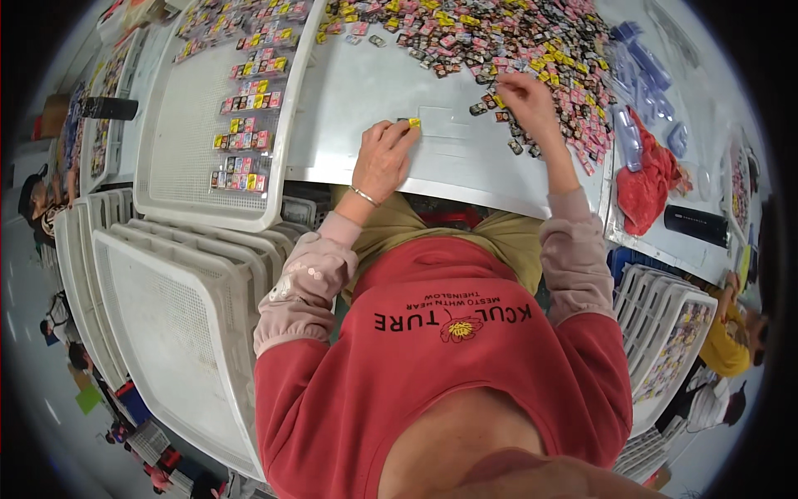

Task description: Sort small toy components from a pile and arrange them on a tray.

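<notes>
On the white tabletop, my left hand lies with its fingers curled. Its fingertips are at a small yellow-and-black tile-like piece. Just right of that piece, a faint rectangular outline shows on the table, possibly clear plastic. My right hand is at the near edge of a wide pile of small pink, black and yellow pieces. Its fingers are bent together, and whatever they pinch is hidden. Several loose dark pieces lie beside it.
Left of me, a white perforated tray holds rows of pieces in clear holders. Stacked white trays stand below it. Clear plastic shells, a red cloth and a black cylinder lie to the right. Other people work farther off.
</notes>
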A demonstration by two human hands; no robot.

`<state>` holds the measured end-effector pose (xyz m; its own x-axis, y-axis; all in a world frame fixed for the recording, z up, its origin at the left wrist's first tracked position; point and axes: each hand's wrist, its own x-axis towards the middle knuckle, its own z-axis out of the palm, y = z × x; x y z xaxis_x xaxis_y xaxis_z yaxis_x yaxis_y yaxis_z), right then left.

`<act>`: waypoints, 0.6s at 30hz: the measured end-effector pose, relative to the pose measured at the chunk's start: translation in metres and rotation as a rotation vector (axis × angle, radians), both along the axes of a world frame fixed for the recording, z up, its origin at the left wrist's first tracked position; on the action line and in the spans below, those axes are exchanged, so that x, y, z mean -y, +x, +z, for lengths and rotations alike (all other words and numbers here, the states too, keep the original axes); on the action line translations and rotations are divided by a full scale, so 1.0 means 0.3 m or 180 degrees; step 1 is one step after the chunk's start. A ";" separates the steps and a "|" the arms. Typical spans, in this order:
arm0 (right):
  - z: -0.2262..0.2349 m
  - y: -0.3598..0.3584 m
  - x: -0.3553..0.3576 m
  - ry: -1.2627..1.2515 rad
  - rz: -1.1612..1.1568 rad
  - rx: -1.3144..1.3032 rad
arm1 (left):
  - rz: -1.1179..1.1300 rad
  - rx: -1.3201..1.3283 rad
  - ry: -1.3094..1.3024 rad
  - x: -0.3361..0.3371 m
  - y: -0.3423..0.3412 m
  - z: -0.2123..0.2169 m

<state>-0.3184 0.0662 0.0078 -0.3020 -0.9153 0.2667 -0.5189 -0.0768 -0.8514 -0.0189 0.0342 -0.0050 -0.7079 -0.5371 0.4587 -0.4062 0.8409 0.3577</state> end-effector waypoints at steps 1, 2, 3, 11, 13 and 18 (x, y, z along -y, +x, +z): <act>0.028 0.078 0.004 0.0015 0.0297 0.0085 | -0.0002 0.0021 -0.0019 0.000 0.003 0.003; 0.031 0.136 0.016 0.0018 0.0312 0.0094 | -0.0007 0.0042 -0.0038 0.001 0.006 0.007; 0.035 0.183 0.023 -0.0073 0.0733 -0.0343 | -0.0005 0.0047 -0.0034 0.002 0.006 0.015; 0.014 0.287 0.118 0.0634 0.2253 -0.1245 | -0.0132 -0.0121 0.0060 0.003 -0.005 0.001; 0.001 0.276 0.120 0.0495 0.1560 0.0258 | -0.0114 -0.0119 0.0067 0.003 -0.003 0.000; 0.024 0.312 0.126 0.0591 0.1797 -0.0460 | -0.0124 -0.0166 -0.0006 0.008 0.002 0.003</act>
